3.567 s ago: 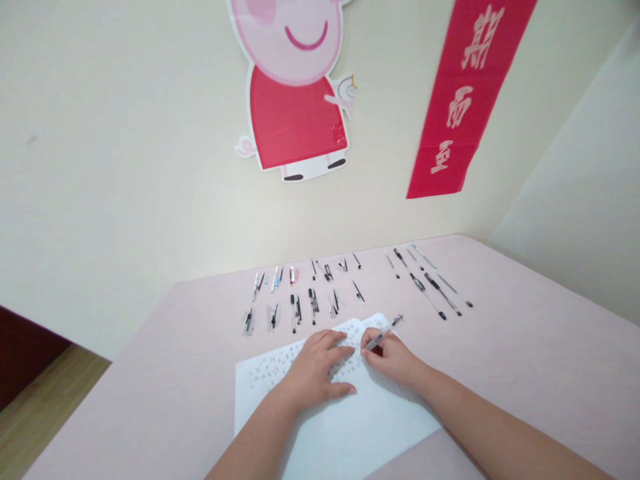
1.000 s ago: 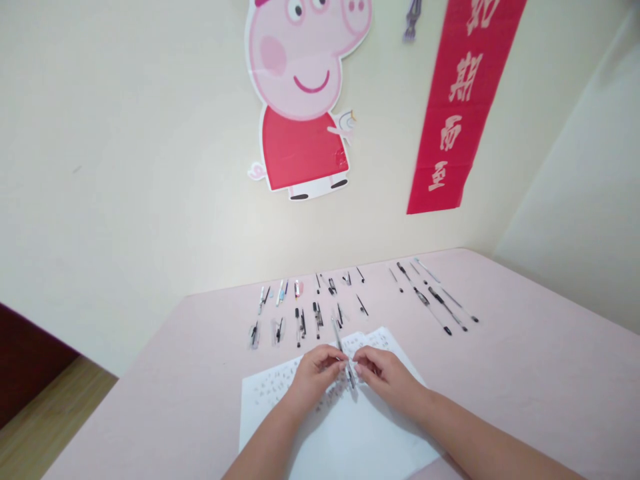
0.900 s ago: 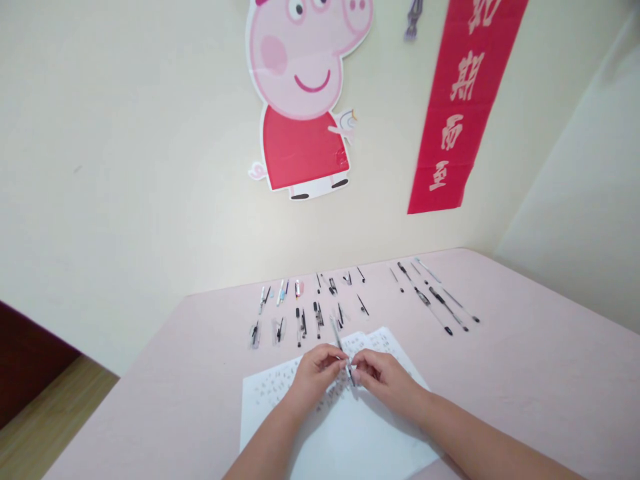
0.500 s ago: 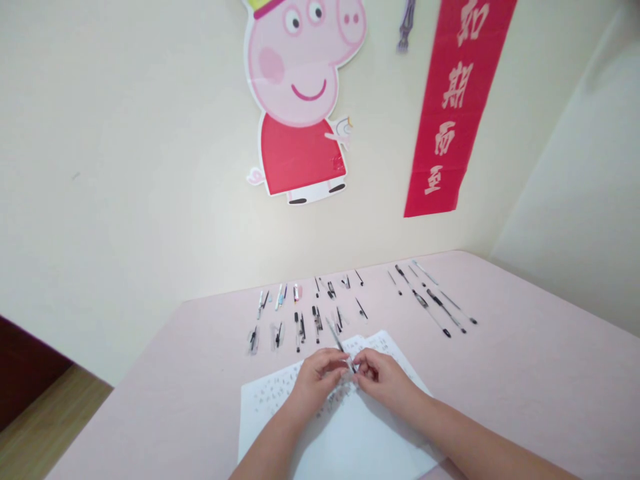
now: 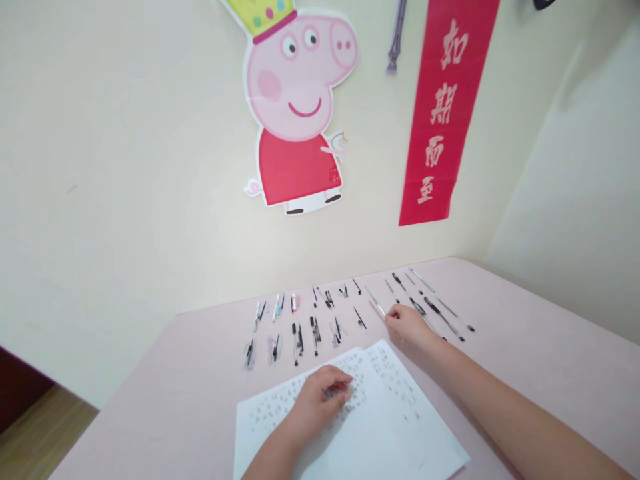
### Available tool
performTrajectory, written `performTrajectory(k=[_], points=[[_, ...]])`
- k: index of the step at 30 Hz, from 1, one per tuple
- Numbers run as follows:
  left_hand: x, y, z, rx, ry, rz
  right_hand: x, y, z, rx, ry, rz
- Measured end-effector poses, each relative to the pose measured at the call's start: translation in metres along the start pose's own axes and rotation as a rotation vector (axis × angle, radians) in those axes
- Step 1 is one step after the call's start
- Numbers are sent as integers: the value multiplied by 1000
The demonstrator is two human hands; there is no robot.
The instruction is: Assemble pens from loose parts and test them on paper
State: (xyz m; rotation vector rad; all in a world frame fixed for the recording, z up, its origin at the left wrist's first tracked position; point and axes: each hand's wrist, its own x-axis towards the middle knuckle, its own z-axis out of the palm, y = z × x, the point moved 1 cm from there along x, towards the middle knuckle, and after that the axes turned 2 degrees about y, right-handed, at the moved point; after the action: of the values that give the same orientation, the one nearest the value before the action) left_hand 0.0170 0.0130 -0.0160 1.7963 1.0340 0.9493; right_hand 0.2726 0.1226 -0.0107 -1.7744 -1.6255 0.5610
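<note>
My right hand (image 5: 407,323) pinches the near end of a slim clear-and-grey pen (image 5: 376,302) over the pink table, between the groups of pens. The pen points away to the upper left; its near end is hidden by my fingers. My left hand (image 5: 323,397) rests over the handwritten paper sheets (image 5: 390,440). Its fingers are bent, with a gap between thumb and fingertips, and nothing shows in it. Right of my right hand lie several black and clear pens (image 5: 443,318) and refills.
Several pen parts and small plastic bags (image 5: 275,349) lie in two rows on the pink table (image 5: 165,400) at the back left. Behind it, the wall bears a cartoon pig cutout (image 5: 300,167) and a red banner (image 5: 433,160) with white characters.
My right hand has moved away from my left, forward and right off the paper, taking the pen along. My left hand stays over the paper. The view has tilted up slightly.
</note>
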Motion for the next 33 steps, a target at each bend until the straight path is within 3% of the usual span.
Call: performTrajectory(k=[6, 13, 33], points=[[2, -1, 0, 44, -3, 22, 43, 1, -6, -364, 20, 106], [3, -7, 1, 59, 3, 40, 65, -8, 0, -542, -3, 134], [4, -9, 0, 85, 8, 53, 74, -8, 2, -690, 25, 58]])
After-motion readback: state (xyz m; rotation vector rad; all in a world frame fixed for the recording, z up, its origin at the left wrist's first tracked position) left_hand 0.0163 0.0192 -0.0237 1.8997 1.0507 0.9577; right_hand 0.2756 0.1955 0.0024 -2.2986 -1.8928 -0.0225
